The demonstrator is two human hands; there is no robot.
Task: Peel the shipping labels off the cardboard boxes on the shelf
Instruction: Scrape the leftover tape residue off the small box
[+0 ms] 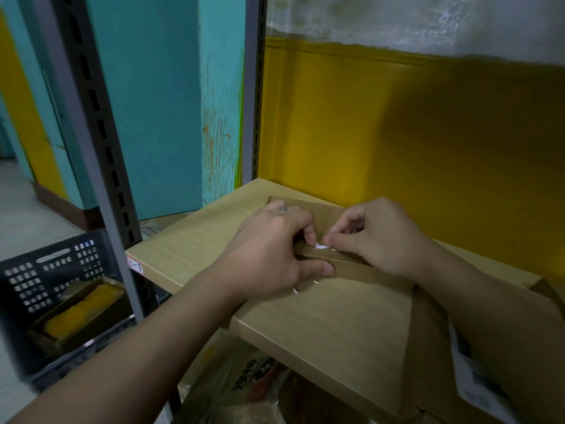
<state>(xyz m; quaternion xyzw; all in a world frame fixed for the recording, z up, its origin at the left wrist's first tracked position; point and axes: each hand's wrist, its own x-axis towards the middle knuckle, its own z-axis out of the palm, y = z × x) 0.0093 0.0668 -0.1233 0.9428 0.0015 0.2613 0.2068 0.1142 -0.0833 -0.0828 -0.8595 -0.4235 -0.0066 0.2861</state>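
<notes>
Forearms (pixel 137 362) in, left hand (pixel 275 252) gripped the cardboard box (pixel 336 316), right hand (pixel 382 237) pinched the label scrap (pixel 321 246) (best peeled low, slowly).

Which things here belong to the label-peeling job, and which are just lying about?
Job: left hand, right hand, cardboard box, label scraps, white label at the right.
Lying about: black crate, metal post, printed bag.

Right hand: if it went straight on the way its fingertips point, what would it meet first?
The white label scrap on the box, which lies right at the fingertips of the right hand. Just beyond it are the fingertips of the left hand. Whether it already touches the scrap is unclear.
</notes>
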